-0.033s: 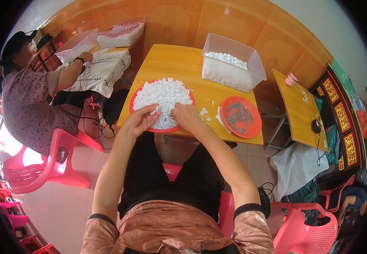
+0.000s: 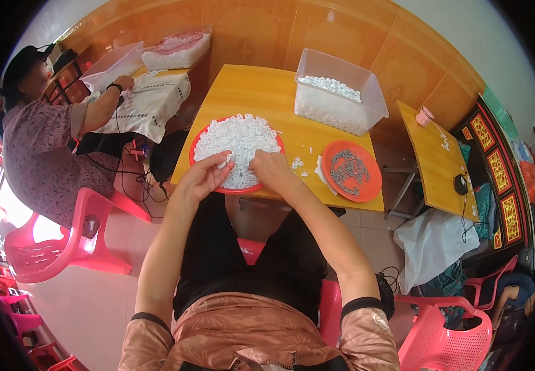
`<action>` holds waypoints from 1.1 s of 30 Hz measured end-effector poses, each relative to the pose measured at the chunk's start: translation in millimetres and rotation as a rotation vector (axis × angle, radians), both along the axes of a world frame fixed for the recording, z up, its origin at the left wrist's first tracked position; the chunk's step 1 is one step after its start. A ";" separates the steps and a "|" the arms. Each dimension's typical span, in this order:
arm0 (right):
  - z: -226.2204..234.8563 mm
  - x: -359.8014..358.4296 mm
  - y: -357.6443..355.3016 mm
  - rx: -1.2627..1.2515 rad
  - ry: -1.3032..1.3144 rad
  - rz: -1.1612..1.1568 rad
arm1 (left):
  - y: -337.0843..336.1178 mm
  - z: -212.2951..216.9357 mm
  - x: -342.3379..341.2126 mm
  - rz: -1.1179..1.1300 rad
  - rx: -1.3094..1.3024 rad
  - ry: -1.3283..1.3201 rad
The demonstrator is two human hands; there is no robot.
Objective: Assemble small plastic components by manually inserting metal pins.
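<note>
Left hand (image 2: 204, 176): fingers pinched on one small white plastic piece (image 2: 225, 162) at the near rim of the red tray (image 2: 201, 137). Right hand (image 2: 272, 170): curled over the heap, grip hidden. Pieces appear light, rigid, slippery; pinch each singly by its edges

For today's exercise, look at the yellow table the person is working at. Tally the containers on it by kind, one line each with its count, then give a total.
Red round tray of white plastic pieces, both hands at its near edge: 1
Orange round plate of grey metal bits: 1
Clear plastic bin of white pieces: 1
Total: 3
</note>
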State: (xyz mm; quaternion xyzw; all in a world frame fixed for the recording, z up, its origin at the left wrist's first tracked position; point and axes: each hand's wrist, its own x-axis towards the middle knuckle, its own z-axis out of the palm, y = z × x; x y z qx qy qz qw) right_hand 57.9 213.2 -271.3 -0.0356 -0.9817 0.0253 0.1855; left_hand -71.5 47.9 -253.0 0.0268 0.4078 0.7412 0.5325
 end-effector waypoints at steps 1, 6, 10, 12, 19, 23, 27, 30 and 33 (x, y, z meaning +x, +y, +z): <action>1.0 -0.5 0.8 -0.021 -0.006 -0.007 | 0.3 -1.0 1.1 0.018 0.046 -0.080; 12.7 4.8 -1.2 -0.403 0.070 -0.013 | 0.5 -1.5 9.5 0.051 0.060 -0.009; 30.4 11.4 -14.5 -1.293 0.175 -0.041 | 6.1 10.9 26.1 0.121 -0.030 0.273; 37.4 13.3 -22.2 -1.424 0.156 -0.036 | 8.0 11.3 32.5 0.140 -0.057 0.357; 26.7 14.7 -29.2 -1.532 0.425 -0.047 | 22.9 4.1 44.5 0.149 -0.029 0.655; 21.4 20.2 -23.0 -1.551 0.551 -0.077 | 31.2 7.2 53.5 0.124 -0.029 0.668; 22.3 40.9 4.3 -1.564 0.565 -0.166 | 35.1 12.8 63.1 0.037 0.006 0.588; 31.9 67.1 32.5 -1.470 0.402 -0.275 | 34.7 5.2 59.5 0.013 -0.037 0.645; 21.1 79.9 50.1 -1.103 0.223 -0.424 | 34.3 -7.3 55.6 0.058 -0.108 0.909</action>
